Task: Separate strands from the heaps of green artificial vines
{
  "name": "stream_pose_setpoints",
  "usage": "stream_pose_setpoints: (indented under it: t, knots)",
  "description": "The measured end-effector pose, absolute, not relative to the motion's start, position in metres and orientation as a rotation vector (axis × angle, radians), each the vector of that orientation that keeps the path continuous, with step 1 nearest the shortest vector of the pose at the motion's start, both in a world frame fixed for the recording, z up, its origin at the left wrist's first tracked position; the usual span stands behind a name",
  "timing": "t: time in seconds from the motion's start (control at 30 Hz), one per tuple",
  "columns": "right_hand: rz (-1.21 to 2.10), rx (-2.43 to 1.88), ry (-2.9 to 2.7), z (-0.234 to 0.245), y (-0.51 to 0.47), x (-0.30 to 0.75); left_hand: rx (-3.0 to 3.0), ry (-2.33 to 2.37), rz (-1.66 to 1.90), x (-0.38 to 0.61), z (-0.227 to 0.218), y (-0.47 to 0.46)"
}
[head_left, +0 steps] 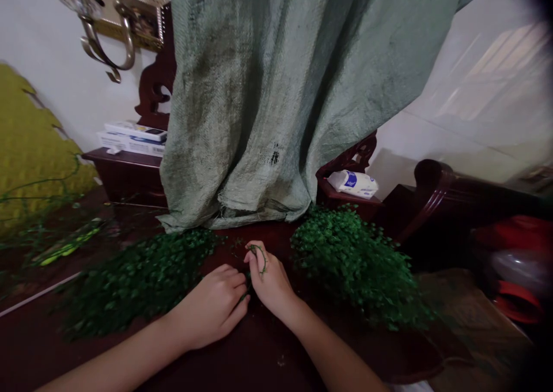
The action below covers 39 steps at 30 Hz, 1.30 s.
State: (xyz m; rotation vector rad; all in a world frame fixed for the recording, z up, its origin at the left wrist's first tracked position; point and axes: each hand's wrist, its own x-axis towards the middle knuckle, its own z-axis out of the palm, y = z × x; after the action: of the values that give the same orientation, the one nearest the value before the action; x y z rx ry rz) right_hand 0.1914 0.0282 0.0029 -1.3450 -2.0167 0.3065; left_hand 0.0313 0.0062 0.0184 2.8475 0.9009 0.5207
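Note:
Between two heaps of greenery, my hands meet over a dark red wooden table (242, 357). My right hand (270, 279) is closed in a pinch on a thin green plant stem (262, 259), which loops over the back of the fingers. Close beside it, my left hand (216, 305) has its fingers curled inward; a bit of green stem shows at its fingertips. Bushy small-leaved green plant stems (142, 276) lie to the left, partly behind my left hand. Another leafy green bunch (354, 265) lies to the right, apart from my right hand.
A grey-green woven cloth (276, 104) hangs down behind the table. White boxes (132, 138) sit on a ledge at left, a tissue pack (354, 183) at right. Yellow-green scissors or cutter (69, 242) and loose stems lie far left; a cardboard piece (466, 311) is low right.

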Motion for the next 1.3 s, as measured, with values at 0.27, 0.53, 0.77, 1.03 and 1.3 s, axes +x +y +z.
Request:
stream_pose_setpoints:
  t: [0.27, 0.53, 0.77, 1.03, 1.3]
  knots:
    - [0.19, -1.433, -2.042, 0.002, 0.032, 0.193, 2.854, 0.902, 0.473, 0.032, 0.017, 0.009]
    - [0.115, -1.541, -2.044, -0.001, 0.036, 0.192, 2.843, 0.897, 0.479, 0.031, 0.017, 0.01]
    - [0.107, -1.602, -2.058, 0.001, 0.037, 0.19, 2.848, 0.877, 0.551, 0.03, 0.015, 0.011]
    - [-0.019, -1.736, -2.028, -0.006, 0.051, 0.201, 2.905, 0.816, 0.472, 0.03, 0.019, 0.009]
    - [-0.013, -1.711, -2.076, -0.011, 0.056, 0.206, 2.893, 0.79, 0.484, 0.032, 0.013, 0.005]
